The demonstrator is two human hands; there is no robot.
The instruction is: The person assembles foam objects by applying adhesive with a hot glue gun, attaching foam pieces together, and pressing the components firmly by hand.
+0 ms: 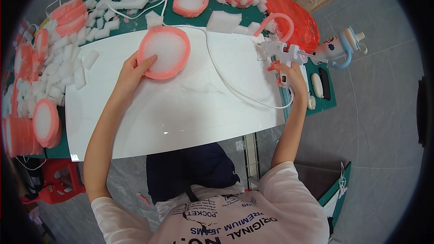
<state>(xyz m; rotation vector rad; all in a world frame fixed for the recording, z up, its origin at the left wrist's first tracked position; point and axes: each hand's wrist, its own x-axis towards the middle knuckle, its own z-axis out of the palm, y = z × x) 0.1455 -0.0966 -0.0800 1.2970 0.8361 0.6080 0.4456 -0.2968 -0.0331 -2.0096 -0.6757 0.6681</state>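
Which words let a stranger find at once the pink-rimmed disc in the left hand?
Start at the white board on the green table. Near its far edge, the left hand holds the pink-rimmed disc. Unlike the other pink-rimmed discs, this one is held.

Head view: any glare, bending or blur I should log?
In the head view, small bright glints sit on the white board near its front edge; in the head view, that edge bows and the corners go dark; in the head view, the pink-rimmed pad and glue gun show no obvious blur.

Tabletop (190, 119) glossy, smooth; glue gun (292, 53) smooth plastic.
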